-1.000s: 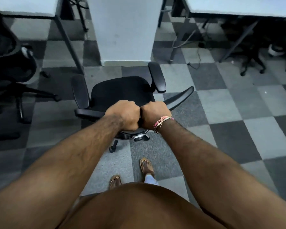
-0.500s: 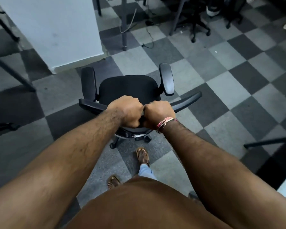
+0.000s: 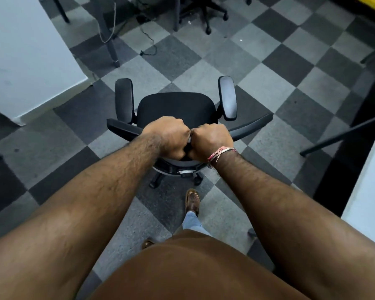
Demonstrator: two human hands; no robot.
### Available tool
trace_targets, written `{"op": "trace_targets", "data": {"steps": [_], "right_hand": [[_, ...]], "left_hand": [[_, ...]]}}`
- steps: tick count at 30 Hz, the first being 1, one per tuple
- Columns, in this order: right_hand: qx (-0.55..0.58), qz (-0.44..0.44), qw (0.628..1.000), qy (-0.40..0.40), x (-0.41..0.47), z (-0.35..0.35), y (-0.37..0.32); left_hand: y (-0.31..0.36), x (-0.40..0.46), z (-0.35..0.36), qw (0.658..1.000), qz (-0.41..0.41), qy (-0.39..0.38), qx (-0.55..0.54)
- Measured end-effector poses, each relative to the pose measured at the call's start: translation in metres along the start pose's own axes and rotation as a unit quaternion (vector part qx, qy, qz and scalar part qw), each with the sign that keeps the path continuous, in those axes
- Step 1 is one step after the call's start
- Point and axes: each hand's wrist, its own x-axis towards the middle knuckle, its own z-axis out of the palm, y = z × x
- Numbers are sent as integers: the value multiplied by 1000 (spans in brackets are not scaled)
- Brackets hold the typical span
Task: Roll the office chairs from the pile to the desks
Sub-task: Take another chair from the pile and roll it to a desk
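Observation:
A black office chair point(image 3: 174, 110) with two padded armrests stands on the checkered carpet right in front of me, seat facing away. My left hand point(image 3: 168, 136) and my right hand point(image 3: 210, 139) grip the top edge of its backrest side by side, knuckles touching, fingers curled round the rim. The backrest itself is seen edge-on as a thin dark bar reaching out to both sides. Its wheeled base shows just below my hands.
A white pillar point(image 3: 28, 53) stands at the left. Desk legs point(image 3: 107, 33) with loose cables and another chair base point(image 3: 206, 11) lie ahead. A white desk edge point(image 3: 368, 187) and a dark slanted leg point(image 3: 342, 135) are at the right. My sandalled feet are behind the chair.
The chair and I have turned to the right: the pillar has slid to the left edge, and a white desk has come into view at the right. Both hands keep their grip.

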Motion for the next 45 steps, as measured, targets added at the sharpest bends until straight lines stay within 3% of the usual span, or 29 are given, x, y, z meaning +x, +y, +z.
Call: {"op": "trace_targets", "data": {"steps": [4, 10, 31, 45], "right_hand": [[-2, 22, 1000, 15, 14, 6, 29], [-9, 53, 998, 39, 39, 26, 73], [-8, -9, 996, 83, 174, 34, 219], [-29, -1, 997, 71, 343, 33, 285]], "left_hand": [[-3, 39, -10, 1000, 5, -15, 2], [-7, 91, -26, 995, -38, -47, -80], [-67, 264, -65, 993, -79, -28, -79], [-193, 390, -93, 995, -75, -12, -62]]}}
